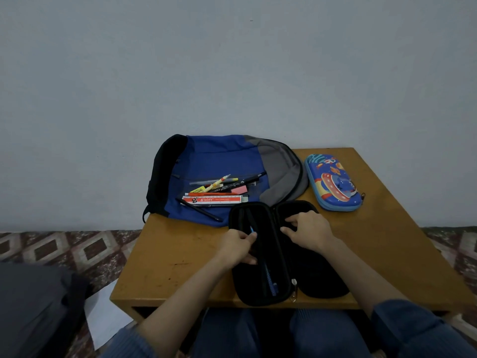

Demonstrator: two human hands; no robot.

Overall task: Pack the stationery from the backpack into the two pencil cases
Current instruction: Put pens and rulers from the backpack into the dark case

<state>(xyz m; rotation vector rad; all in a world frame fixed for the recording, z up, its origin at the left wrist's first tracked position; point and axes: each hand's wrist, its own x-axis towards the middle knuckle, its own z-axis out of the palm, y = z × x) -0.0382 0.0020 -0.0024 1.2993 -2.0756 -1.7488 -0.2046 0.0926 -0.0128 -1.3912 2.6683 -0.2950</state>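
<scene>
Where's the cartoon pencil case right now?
Head view: the cartoon pencil case lies closed at the far right of the table, beside the backpack, beyond the open black case.

Setting: we log this as a room in a home. Evidence: low wooden table [167, 254] pushed against a plain painted wall [232, 73]; patterned carpet [64, 249] covers the floor.
</scene>
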